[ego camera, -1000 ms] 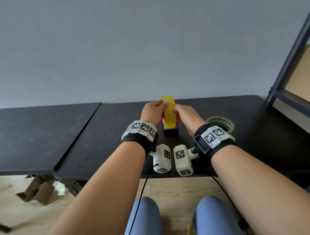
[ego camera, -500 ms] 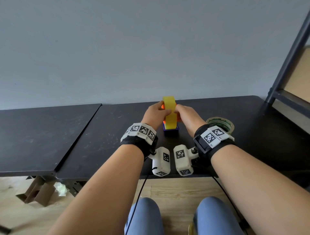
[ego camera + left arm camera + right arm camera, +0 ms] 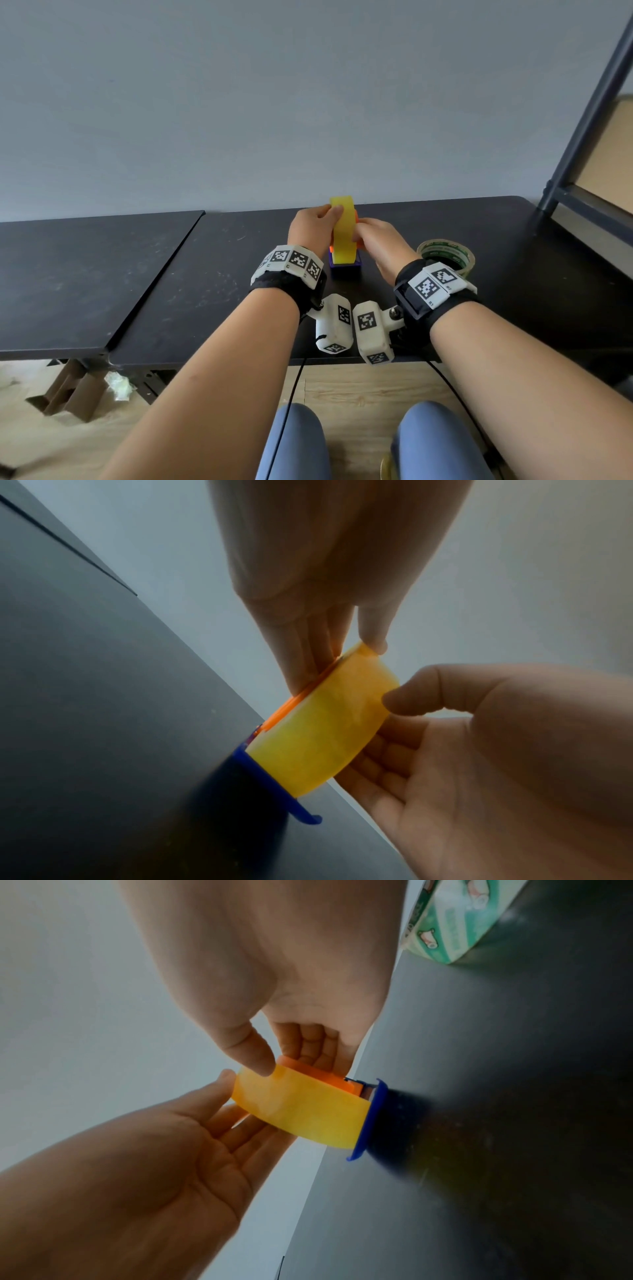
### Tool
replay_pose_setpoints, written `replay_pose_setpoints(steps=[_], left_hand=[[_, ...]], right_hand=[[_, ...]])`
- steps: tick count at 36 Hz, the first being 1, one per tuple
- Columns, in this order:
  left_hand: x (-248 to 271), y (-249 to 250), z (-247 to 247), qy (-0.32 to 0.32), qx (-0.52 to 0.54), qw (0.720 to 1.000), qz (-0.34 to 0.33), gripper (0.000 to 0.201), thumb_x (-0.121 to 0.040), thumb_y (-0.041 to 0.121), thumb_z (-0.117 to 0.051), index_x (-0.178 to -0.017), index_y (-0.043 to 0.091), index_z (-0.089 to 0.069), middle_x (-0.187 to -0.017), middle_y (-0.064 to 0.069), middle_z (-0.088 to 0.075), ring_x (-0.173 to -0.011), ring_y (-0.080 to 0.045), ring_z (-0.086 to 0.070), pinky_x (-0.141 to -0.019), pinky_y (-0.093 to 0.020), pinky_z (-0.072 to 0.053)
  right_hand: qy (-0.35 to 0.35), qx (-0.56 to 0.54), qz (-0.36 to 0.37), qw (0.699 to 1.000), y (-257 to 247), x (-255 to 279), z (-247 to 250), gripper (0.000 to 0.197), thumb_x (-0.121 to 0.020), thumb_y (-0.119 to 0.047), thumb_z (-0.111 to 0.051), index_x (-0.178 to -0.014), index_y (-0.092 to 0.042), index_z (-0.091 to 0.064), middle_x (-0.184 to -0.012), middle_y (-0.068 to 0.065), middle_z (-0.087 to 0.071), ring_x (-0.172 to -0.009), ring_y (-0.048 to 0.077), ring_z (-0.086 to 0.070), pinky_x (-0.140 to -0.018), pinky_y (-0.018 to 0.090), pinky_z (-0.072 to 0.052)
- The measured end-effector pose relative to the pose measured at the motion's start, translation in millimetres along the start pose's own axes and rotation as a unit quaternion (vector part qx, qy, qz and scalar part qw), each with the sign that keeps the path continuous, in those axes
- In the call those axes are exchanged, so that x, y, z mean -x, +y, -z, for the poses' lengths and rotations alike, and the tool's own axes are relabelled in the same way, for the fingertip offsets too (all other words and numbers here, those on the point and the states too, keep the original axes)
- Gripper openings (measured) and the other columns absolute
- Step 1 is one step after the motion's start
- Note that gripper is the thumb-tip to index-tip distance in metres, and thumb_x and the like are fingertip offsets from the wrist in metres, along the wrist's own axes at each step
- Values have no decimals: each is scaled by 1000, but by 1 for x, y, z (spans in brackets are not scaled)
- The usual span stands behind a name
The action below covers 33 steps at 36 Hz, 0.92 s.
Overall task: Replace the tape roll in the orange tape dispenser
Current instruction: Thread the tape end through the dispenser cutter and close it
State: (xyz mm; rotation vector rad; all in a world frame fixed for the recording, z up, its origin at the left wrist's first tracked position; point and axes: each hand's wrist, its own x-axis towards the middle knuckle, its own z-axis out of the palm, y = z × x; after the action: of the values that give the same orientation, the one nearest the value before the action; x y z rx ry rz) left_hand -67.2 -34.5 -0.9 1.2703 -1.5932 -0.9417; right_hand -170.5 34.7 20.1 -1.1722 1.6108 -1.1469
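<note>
A yellow tape roll [image 3: 343, 233] stands on edge in the orange tape dispenser [image 3: 357, 219], which sits on a blue base [image 3: 345, 269] on the black table [image 3: 212, 274]. My left hand [image 3: 330, 219] pinches the roll's upper rim, thumb on top and fingers down the left side. My right hand [image 3: 359, 233] grips from the right, thumb on the roll and fingers curled on the orange plate [image 3: 322, 1077]. The wrist views show the roll [image 3: 322, 734] [image 3: 301, 1110] seated against the blue base [image 3: 274, 783] [image 3: 369, 1118]. The roll's core is hidden.
A second tape roll with a green printed core [image 3: 445, 255] [image 3: 455, 920] lies flat on the table just right of my right wrist. A dark metal shelf frame [image 3: 582, 120] rises at the far right. A second black tabletop [image 3: 85, 274] adjoins on the left.
My left hand's fingers shifted on the roll, and its thumb is back on the upper rim. The roll, the dispenser and my right hand stayed about where they were.
</note>
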Motion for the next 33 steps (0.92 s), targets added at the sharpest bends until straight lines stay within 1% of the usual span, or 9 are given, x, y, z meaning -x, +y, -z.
replay_pose_setpoints(steps=[5, 9, 13, 15, 19, 22, 24, 30, 33], left_hand=[[4, 3, 8, -52, 35, 997, 44, 12, -72, 29, -56, -66, 28, -66, -88, -15, -67, -85, -26, -65, -96, -54, -52], [9, 2, 12, -71, 60, 994, 53, 30, -75, 8, -61, -60, 34, -65, -104, -25, -69, -110, -43, -64, -99, -53, -50], [13, 4, 10, -73, 75, 994, 38, 36, -68, 15, -62, -49, 44, -68, -102, -20, -69, -107, -40, -66, -100, -54, -49], [15, 3, 9, -74, 78, 994, 30, 35, -67, 20, -62, -50, 50, -67, -109, -24, -70, -108, -41, -66, -99, -54, -49], [14, -2, 7, -81, 55, 995, 19, 19, -69, 29, -62, -63, 46, -67, -108, -24, -70, -106, -42, -66, -98, -55, -50], [12, -4, 6, -77, 41, 996, 10, 7, -69, 36, -60, -73, 39, -65, -108, -23, -70, -106, -43, -65, -97, -56, -50], [11, -5, 5, -74, 40, 996, 5, 10, -67, 40, -60, -75, 38, -66, -108, -21, -71, -105, -42, -66, -96, -56, -51], [9, -4, 1, -67, 29, 997, -5, 17, -69, 45, -57, -81, 35, -64, -107, -19, -71, -102, -39, -68, -93, -54, -53], [7, -5, 0, -52, 32, 998, 0, 50, -70, 47, -56, -108, 18, -71, -107, -14, -72, -100, -34, -69, -92, -51, -55]], right_hand=[[6, 4, -6, 1000, 0, 1, -1, 36, -86, -5, -44, -118, 7, -58, -125, 28, -59, -113, 38, -58, -101, 48, -47], [4, -6, -13, 1000, 0, -2, -2, 34, -92, -4, -41, -121, 1, -57, -111, 18, -59, -98, 25, -56, -81, 33, -46], [19, -20, -22, 999, 1, -6, -3, 20, -93, -8, -41, -77, -12, -54, -85, 7, -54, -89, 21, -51, -74, 32, -42], [23, -26, -24, 999, 1, -5, -3, 25, -93, -10, -42, -71, -16, -50, -76, 3, -51, -87, 21, -51, -75, 32, -41], [23, -27, -24, 999, 1, -6, -2, 23, -91, -11, -44, -71, -15, -53, -77, 3, -54, -91, 23, -53, -83, 37, -42], [17, -5, -16, 1000, 1, -5, -2, 23, -89, -8, -45, -99, 1, -63, -103, 21, -63, -101, 30, -58, -99, 46, -44], [19, 6, -11, 1000, 2, -3, -1, 35, -87, -7, -45, -116, 8, -58, -122, 29, -59, -113, 39, -57, -104, 52, -41], [21, 11, 1, 1000, 4, -3, -1, 36, -85, -6, -45, -114, 9, -59, -124, 32, -57, -111, 42, -57, -102, 52, -41], [25, 6, 2, 1000, 1, -3, 0, 34, -88, -8, -45, -113, 9, -59, -119, 30, -59, -100, 35, -58, -96, 47, -45]])
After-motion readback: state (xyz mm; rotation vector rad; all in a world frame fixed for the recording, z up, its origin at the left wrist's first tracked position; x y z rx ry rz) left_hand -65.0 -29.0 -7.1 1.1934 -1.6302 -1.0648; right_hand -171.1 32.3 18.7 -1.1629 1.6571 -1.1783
